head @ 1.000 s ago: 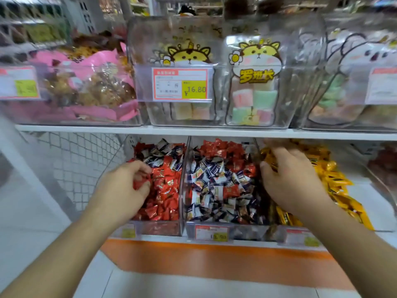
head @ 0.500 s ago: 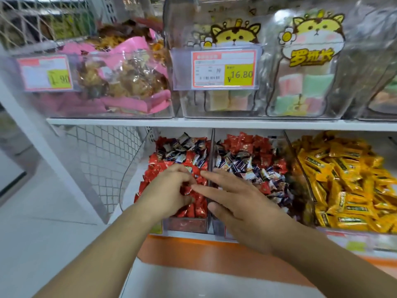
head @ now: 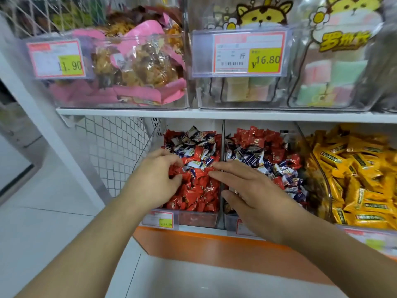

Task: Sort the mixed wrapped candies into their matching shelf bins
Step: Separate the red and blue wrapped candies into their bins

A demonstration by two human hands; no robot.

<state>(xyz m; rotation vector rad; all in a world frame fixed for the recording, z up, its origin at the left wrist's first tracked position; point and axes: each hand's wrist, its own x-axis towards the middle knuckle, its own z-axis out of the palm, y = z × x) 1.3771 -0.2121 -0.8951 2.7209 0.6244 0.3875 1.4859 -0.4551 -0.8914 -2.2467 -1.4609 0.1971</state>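
Observation:
Two clear bins on the lower shelf hold mixed wrapped candies. The left bin [head: 197, 219] is mostly red candies [head: 194, 194] with blue-and-white candies [head: 196, 147] on top at the back. The middle bin [head: 229, 222] holds blue-and-white candies [head: 253, 157] with red ones behind. My left hand [head: 153, 181] is over the left bin, its fingers curled round red candies. My right hand [head: 249, 190] reaches across the divider with fingers straight, its fingertips touching the candies in the left bin beside my left hand.
A third bin [head: 322, 173] to the right is full of yellow-wrapped candies [head: 354, 173]. The upper shelf [head: 214, 114] carries clear bins with pink snack bags and pastel sweets, with price tags in front. A wire mesh panel [head: 116, 147] closes the shelf's left side.
My right hand left the yellow bin, crossed leftward over the middle bin, and now touches the left bin's candies. My left hand stayed in the left bin. The view moved closer.

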